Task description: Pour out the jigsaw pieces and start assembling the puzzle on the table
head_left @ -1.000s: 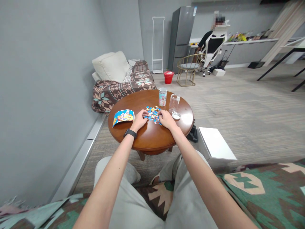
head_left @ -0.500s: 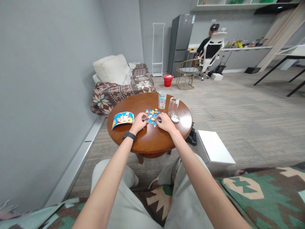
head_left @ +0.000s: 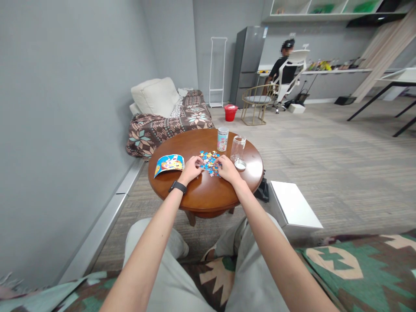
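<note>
A loose pile of small jigsaw puzzle pieces [head_left: 209, 161], mostly blue with yellow and pink, lies on the round brown wooden table [head_left: 208, 193]. At the pile's left edge is my left hand [head_left: 191, 169], fingers curved and thumb apart from them. My right hand [head_left: 228, 170] rests at the right edge, its bent fingertips among the pieces. No piece shows clearly lifted in either hand. A curled picture sheet [head_left: 169, 164] with a cartoon print lies left of my left hand. Behind the pile stands a printed can [head_left: 222, 139].
Right of the can are a clear jar [head_left: 238, 148] and a round silvery lid [head_left: 240, 165]. A white box [head_left: 294, 203] sits on the floor at the right. Farther back are a red bucket [head_left: 230, 113], a gold-framed chair [head_left: 258, 102] and a seated person [head_left: 277, 67].
The whole view has shifted slightly, so the room appears a little lower. Both hands stay around the puzzle pile, with only small finger movements.
</note>
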Tool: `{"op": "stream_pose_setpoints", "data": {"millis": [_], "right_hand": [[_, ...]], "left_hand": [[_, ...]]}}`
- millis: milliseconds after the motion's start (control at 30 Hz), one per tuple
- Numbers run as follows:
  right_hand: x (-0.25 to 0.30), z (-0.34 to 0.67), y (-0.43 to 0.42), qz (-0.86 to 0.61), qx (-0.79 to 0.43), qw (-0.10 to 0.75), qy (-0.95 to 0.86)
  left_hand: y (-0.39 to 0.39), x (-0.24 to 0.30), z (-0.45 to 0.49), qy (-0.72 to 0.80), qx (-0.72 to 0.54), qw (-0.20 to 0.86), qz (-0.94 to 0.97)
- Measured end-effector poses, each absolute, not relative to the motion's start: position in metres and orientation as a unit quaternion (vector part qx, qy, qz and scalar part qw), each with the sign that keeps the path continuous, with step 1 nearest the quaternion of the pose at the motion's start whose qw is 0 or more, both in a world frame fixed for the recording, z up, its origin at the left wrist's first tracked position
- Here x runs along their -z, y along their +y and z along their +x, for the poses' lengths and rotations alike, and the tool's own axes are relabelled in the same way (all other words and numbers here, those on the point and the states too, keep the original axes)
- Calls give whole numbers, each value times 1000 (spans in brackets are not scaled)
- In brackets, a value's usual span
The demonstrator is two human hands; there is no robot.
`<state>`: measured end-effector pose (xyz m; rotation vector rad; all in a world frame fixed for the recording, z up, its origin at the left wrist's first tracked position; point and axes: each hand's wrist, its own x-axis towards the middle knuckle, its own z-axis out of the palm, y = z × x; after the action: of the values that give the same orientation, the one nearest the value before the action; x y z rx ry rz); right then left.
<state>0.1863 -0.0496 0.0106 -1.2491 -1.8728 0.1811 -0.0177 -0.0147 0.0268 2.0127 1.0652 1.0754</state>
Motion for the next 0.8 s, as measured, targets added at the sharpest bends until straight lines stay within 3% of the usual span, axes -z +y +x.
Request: {"op": "stream_pose_setpoints", "data": {"millis": [800], "right_hand": [[-15,185,-53,-477,-78,463,-743]], "left_hand": [[-16,-29,-16,411,-401,302,761]]}}
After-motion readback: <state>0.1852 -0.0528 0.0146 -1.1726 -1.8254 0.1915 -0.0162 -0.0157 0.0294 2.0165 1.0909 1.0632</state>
